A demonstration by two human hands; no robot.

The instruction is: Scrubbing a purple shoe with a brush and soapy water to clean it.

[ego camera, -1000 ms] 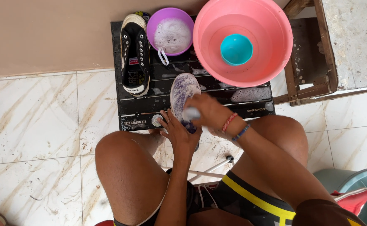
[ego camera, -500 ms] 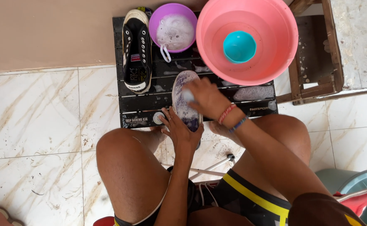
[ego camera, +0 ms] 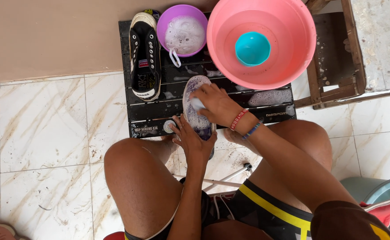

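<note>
At the centre of the frame we see a soapy shoe turned sole-up on a black slatted crate, its heel end hanging over the crate's near edge toward the seated person's knees. The left hand is closed around that lower end of the shoe, fingers wrapped over its edge, holding it steady. The right hand lies across the sole with its fingers curled over a small pale scrubbing piece; we cannot tell whether it is a brush or a sponge. Compared with half a second ago, we find the right hand a little lower on the sole, nearer the middle than the toe, while the left hand's hold and the shoe's place on the crate look unchanged. Red and blue bracelets circle the right wrist. Just to the upper left of the washed shoe, a second black shoe with white laces lies upright on the crate. Beside it at the top of the frame stands a purple bowl of suds, and to the upper right a large pink basin of water with a teal cup floating in it. White marble-look floor tiles fill the left of the frame.
</note>
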